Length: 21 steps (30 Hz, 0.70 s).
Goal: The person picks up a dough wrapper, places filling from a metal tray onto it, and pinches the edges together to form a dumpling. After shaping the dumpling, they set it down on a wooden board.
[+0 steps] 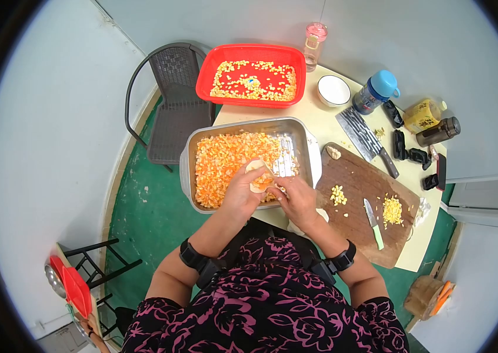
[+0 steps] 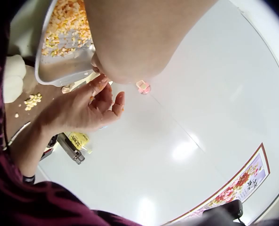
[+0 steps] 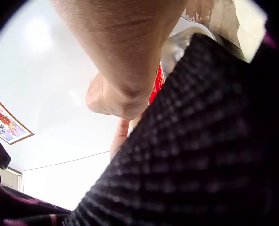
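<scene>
In the head view a round dough wrapper (image 1: 256,169) with orange and pale chopped filling lies in the left hand (image 1: 241,190), whose fingers curl round it. The right hand (image 1: 299,199) pinches the wrapper's right edge. Both hands are above the near part of a metal tray (image 1: 309,154) holding chopped orange and pale filling (image 1: 225,159). The right hand (image 2: 78,107) shows in the left wrist view with bent fingers, while the forearm hides most of the left hand. The right wrist view is largely blocked by an arm and dark fabric.
Right of the tray is a cutting board (image 1: 352,220) with chopped pieces and a green-handled knife (image 1: 373,226). A cleaver (image 1: 363,136), white bowl (image 1: 333,91) and blue-lidded bottle (image 1: 376,93) stand or lie behind. A red basket (image 1: 202,79) is at the back left.
</scene>
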Motion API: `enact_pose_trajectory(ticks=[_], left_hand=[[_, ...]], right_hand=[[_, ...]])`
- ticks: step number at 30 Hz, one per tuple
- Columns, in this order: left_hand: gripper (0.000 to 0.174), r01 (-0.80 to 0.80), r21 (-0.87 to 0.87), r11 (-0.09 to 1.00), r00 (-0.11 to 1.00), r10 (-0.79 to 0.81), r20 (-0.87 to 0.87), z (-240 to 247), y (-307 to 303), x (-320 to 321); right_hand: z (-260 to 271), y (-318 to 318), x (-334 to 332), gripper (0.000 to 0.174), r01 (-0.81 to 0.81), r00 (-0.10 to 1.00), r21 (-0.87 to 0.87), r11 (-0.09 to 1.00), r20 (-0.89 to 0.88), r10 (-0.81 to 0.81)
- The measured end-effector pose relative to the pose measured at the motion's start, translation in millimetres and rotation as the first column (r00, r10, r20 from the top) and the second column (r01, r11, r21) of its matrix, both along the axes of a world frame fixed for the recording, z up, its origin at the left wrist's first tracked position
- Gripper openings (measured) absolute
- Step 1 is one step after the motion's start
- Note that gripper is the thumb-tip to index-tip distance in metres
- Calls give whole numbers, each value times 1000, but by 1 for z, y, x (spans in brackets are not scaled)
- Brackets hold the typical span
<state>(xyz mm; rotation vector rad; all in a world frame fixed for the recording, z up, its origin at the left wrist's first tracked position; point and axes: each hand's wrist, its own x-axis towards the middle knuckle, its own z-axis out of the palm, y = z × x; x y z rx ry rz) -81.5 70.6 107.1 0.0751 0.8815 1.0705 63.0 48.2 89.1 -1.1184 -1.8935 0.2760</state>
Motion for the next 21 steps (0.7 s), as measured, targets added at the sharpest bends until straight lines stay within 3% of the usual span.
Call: enact_pose_trajectory(ticks=[5, 9, 12, 21], left_hand=[[35, 31, 79, 996, 998, -36, 52, -10, 1, -2], [35, 1, 48, 999, 999, -3, 48, -2, 1, 0], [35, -10, 50, 999, 998, 7, 65, -1, 1, 1], [33, -38, 39, 999, 993, 33, 110, -10, 1, 4]], right_hand=[[3, -1, 1, 28, -22, 999, -26, 999, -33, 21], [4, -6, 6, 28, -41, 992, -87, 995, -119, 31], [-1, -9, 11, 26, -39, 999, -81, 996, -20, 37], [5, -7, 3, 20, 33, 998, -77, 997, -57, -37]])
